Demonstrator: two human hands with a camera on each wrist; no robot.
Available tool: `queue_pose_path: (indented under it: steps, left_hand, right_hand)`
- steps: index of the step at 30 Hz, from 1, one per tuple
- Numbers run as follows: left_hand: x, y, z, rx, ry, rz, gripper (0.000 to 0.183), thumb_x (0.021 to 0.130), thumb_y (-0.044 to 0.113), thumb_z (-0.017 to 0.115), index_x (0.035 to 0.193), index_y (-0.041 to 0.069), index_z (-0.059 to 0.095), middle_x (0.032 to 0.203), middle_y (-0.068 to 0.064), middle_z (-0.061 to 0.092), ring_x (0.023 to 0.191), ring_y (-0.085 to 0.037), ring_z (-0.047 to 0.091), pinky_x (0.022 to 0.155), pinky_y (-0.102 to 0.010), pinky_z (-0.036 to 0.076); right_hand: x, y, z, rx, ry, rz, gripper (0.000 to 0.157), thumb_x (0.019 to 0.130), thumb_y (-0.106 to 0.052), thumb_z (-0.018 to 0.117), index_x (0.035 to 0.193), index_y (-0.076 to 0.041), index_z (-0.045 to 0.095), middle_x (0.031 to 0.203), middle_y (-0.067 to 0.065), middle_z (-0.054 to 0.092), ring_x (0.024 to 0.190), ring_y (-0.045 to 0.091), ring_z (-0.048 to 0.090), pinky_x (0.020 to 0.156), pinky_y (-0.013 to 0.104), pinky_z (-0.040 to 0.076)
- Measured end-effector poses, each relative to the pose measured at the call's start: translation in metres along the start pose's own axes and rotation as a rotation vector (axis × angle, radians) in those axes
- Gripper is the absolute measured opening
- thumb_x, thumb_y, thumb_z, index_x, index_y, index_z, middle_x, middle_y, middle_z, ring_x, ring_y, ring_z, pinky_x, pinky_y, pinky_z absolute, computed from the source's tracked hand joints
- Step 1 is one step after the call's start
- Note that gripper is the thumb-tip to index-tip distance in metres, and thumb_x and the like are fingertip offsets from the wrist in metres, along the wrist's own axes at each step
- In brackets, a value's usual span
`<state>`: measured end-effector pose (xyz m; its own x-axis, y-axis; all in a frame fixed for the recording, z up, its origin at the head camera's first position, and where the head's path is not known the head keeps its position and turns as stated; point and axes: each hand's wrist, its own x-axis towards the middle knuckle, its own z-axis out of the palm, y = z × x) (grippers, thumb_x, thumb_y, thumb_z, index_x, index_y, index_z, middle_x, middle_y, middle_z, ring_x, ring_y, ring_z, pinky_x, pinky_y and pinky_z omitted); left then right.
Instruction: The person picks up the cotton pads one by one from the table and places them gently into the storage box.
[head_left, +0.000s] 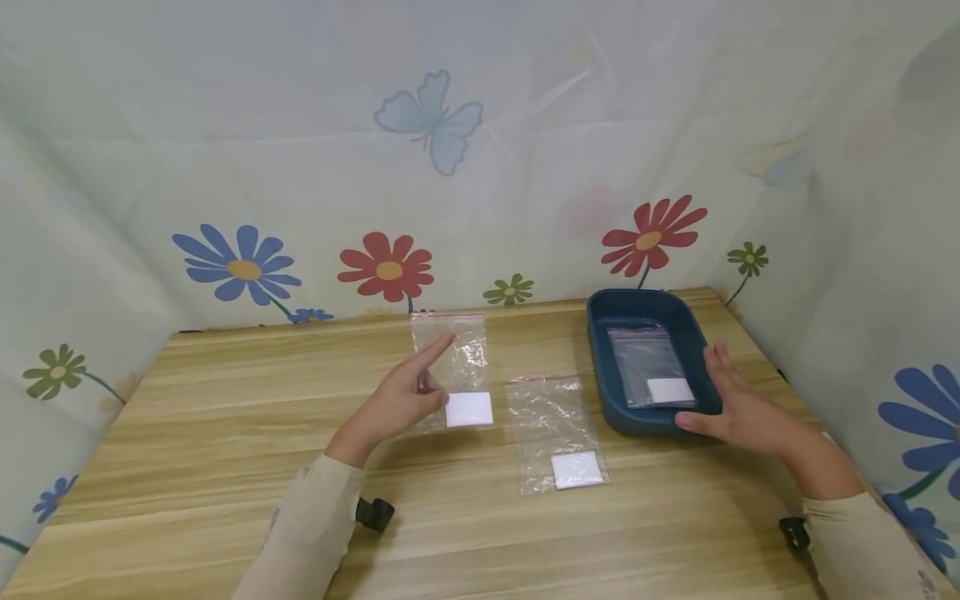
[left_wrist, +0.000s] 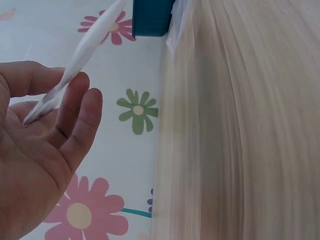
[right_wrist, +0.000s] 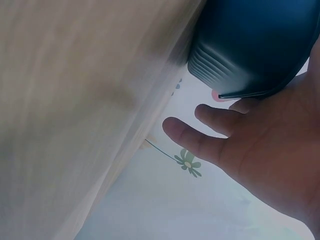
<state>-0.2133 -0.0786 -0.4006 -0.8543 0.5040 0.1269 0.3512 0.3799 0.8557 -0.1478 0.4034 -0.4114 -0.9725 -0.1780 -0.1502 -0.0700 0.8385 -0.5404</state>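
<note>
My left hand (head_left: 393, 404) pinches a clear zip-lock bag (head_left: 471, 354) by its left side. A white card (head_left: 469, 409) shows at the bag's lower corner. In the left wrist view the same bag is seen nearly edge-on between thumb and fingers. My right hand (head_left: 750, 412) rests at the near right corner of a dark blue plastic bin (head_left: 622, 423), thumb at the front rim and fingers spread along the right side. Inside the bin lie zip-lock bags (head_left: 637, 358) with a white card (head_left: 670, 390) showing.
Another clear zip-lock bag (head_left: 543, 417) with a white card (head_left: 577, 470) lies flat on the wood-grain table (head_left: 247, 433), left of the bin. A flower-printed cloth (head_left: 300, 167) hangs behind and at both sides. Black wrist mounts (head_left: 375, 514) project from the sleeves.
</note>
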Motion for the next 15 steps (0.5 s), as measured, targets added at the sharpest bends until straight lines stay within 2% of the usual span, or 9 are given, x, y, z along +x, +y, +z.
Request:
queue_pose_path:
  steps: [2, 4, 7, 8, 10, 12, 15]
  left_hand:
    - [0.002, 0.002, 0.003, -0.016, -0.006, -0.001, 0.086, 0.09, -0.005, 0.068, 0.161, 0.025, 0.03, 0.133, -0.011, 0.053, 0.076, -0.024, 0.054, 0.064, -0.031, 0.052]
    - [0.004, 0.004, 0.006, -0.024, -0.006, 0.003, 0.087, 0.09, -0.005, 0.068, 0.161, 0.025, 0.029, 0.136, -0.01, 0.052, 0.076, -0.024, 0.055, 0.064, -0.031, 0.052]
    - [0.008, 0.007, 0.01, -0.041, -0.011, 0.006, 0.088, 0.09, -0.006, 0.067, 0.162, 0.025, 0.028, 0.124, -0.014, 0.054, 0.075, -0.024, 0.055, 0.062, -0.03, 0.052]
    - [0.009, 0.009, 0.012, -0.047, -0.013, 0.01, 0.088, 0.09, -0.006, 0.067, 0.162, 0.025, 0.027, 0.131, -0.013, 0.053, 0.075, -0.024, 0.055, 0.062, -0.031, 0.052]
    - [0.012, 0.012, 0.015, -0.063, -0.023, 0.013, 0.089, 0.09, -0.006, 0.067, 0.162, 0.026, 0.026, 0.124, -0.013, 0.055, 0.074, -0.024, 0.056, 0.062, -0.031, 0.052]
    - [0.015, 0.014, 0.019, -0.08, -0.032, 0.016, 0.091, 0.09, -0.007, 0.067, 0.162, 0.027, 0.024, 0.126, -0.013, 0.055, 0.075, -0.024, 0.057, 0.062, -0.031, 0.052]
    - [0.02, 0.019, 0.023, -0.104, -0.048, 0.016, 0.094, 0.089, -0.007, 0.066, 0.163, 0.03, 0.021, 0.113, -0.015, 0.059, 0.075, -0.023, 0.058, 0.063, -0.03, 0.052]
  right_hand:
    - [0.0, 0.0, 0.0, 0.002, 0.0, 0.001, 0.122, 0.089, -0.049, 0.073, 0.156, 0.004, -0.014, 0.16, 0.029, -0.022, 0.14, 0.064, 0.005, 0.102, 0.078, 0.018]
    - [0.0, 0.001, 0.0, 0.004, 0.002, 0.0, 0.122, 0.089, -0.049, 0.073, 0.156, 0.003, -0.014, 0.16, 0.029, -0.022, 0.14, 0.064, 0.005, 0.102, 0.078, 0.018]
    - [0.0, 0.002, 0.0, 0.009, 0.008, -0.003, 0.122, 0.089, -0.049, 0.073, 0.156, 0.004, -0.014, 0.16, 0.029, -0.022, 0.14, 0.064, 0.005, 0.103, 0.078, 0.018]
    - [0.0, 0.002, 0.0, 0.011, 0.008, -0.003, 0.122, 0.089, -0.049, 0.073, 0.156, 0.004, -0.014, 0.16, 0.029, -0.023, 0.14, 0.064, 0.004, 0.103, 0.078, 0.018]
    - [-0.001, 0.002, 0.001, 0.009, 0.008, 0.002, 0.123, 0.089, -0.05, 0.073, 0.156, 0.003, -0.014, 0.16, 0.029, -0.023, 0.141, 0.063, 0.004, 0.103, 0.078, 0.017]
    - [0.0, 0.002, 0.001, 0.005, 0.009, 0.007, 0.123, 0.088, -0.051, 0.073, 0.156, 0.003, -0.014, 0.16, 0.029, -0.022, 0.141, 0.063, 0.004, 0.103, 0.078, 0.018]
    - [0.001, 0.001, 0.002, -0.005, 0.013, 0.015, 0.123, 0.088, -0.053, 0.073, 0.157, 0.003, -0.013, 0.16, 0.029, -0.021, 0.14, 0.063, 0.005, 0.102, 0.078, 0.018]
